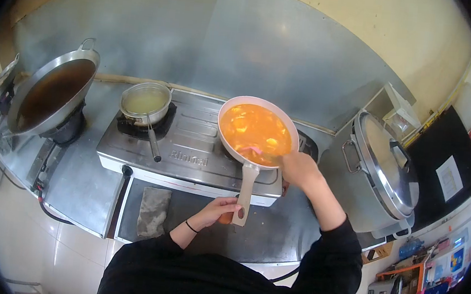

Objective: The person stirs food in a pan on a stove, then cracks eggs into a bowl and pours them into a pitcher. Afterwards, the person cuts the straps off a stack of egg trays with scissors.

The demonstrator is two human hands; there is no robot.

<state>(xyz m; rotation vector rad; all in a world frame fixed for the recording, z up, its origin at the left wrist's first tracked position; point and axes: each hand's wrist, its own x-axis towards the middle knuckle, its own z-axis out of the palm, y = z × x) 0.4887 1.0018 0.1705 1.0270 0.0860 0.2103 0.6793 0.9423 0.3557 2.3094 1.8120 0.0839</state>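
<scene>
View: head camera, forward and down.
Pan: a round, pale pink pan (251, 100) sits over the right side of the stove (192, 123), its handle pointing toward the person.
Left grip: the left hand (214, 211) holds the pan handle (248, 184) near its holed end.
Right grip: the right hand (300, 170) is curled at the pan's near right edge, apparently gripping the pink utensil (252, 149) dipped in the soup; the fingers hide the hold.
Stirring well: a steady handle and slow, low strokes around the wall should serve best; brisk strokes could slop soup over the rim or break soft pieces.
Wrist care: the right hand is better kept clear of the hot rim.
Soup (262, 127): opaque orange, glossy, with irregular pale yellow pieces at the surface.
Handle: flat, beige, smooth-looking.
Stove: shiny pressed metal with raised ribs.
Small pot (131, 88): round metal, pale yellowish liquid, dark-tipped handle.
Wok (88, 56): wide, flared metal bowl with looped ears, holding dark brown liquid.
Tall pot (344, 184): dull grey cylinder under a shiny domed lid (385, 165).
Cloth (153, 212): grey, mottled, folded oblong on the dark tabletop (278, 229).
</scene>
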